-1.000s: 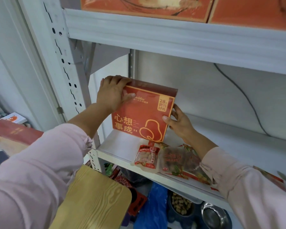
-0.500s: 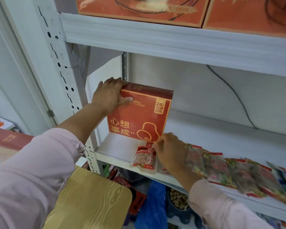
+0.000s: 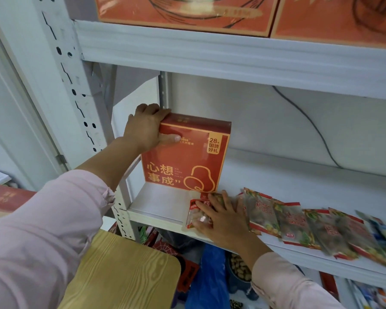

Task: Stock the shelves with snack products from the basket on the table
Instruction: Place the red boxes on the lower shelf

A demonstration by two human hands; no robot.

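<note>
My left hand (image 3: 146, 128) grips the top left corner of the upright red box (image 3: 185, 156); my right hand (image 3: 221, 217) lies flat, fingers spread, on a peanut packet (image 3: 195, 216). Both sit on the white shelf (image 3: 288, 181), snack packets (image 3: 299, 224) trailing right along its front edge.

White metal shelving unit with a perforated upright post (image 3: 60, 70), pale grey wall behind the shelf (image 3: 243, 112), thin dark cable running down that wall (image 3: 310, 123), rounded light wood-grain tabletop (image 3: 123, 273) at lower left, soft even indoor light
</note>
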